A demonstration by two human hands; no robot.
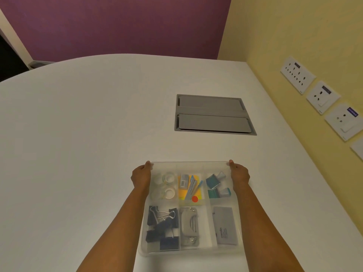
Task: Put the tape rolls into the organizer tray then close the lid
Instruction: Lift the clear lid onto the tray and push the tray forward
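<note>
A clear plastic organizer tray [240, 240] lies on the white table near me, with a clear lid [189, 165] lying over it. Two clear tape rolls [169, 177] [169, 193] sit in its far left compartment, seen through the lid. My left hand [141, 176] grips the far left corner of the lid and tray. My right hand [238, 173] grips the far right corner. Both thumbs press on the lid's far edge. Whether the lid is fully seated, I cannot tell.
Other compartments hold binder clips [163, 226], a grey stapler [189, 224], a grey box [225, 225], sticky notes and pens [191, 186], and teal stamps [216, 185]. A grey cable hatch [214, 114] is set into the table beyond. Wall sockets [322, 97] line the yellow wall at right.
</note>
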